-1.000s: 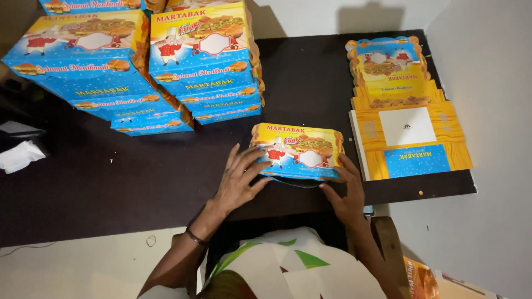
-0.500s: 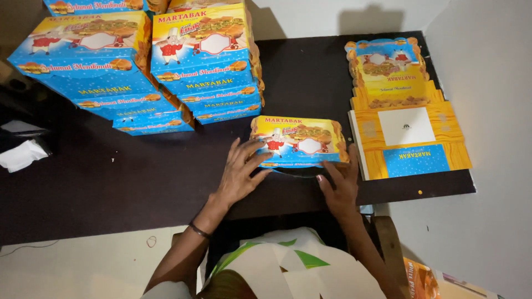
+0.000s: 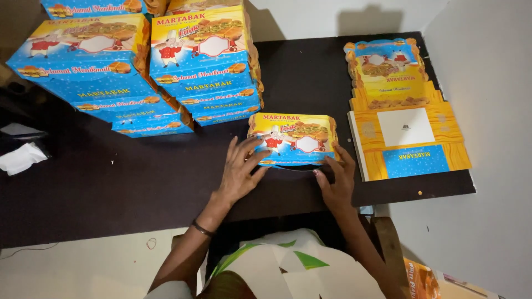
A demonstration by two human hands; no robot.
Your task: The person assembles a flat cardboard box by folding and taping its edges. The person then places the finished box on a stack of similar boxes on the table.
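Dark table (image 3: 138,182) fills the frame; stacks of folded boxes (image 3: 155,72) upper left, flat carton blanks (image 3: 399,122) right. Centre: one folded box (image 3: 292,138), yellow lid, blue sides, long axis left-right. It sits just above both hands. Left hand (image 3: 241,171): fingers spread flat on its left front corner. Right hand (image 3: 335,180): fingers loosely curled against its right front edge, gripping nothing. Both equally near.

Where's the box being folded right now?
The folded box sits near the dark table's front edge, between both hands, left of the flat cartons.
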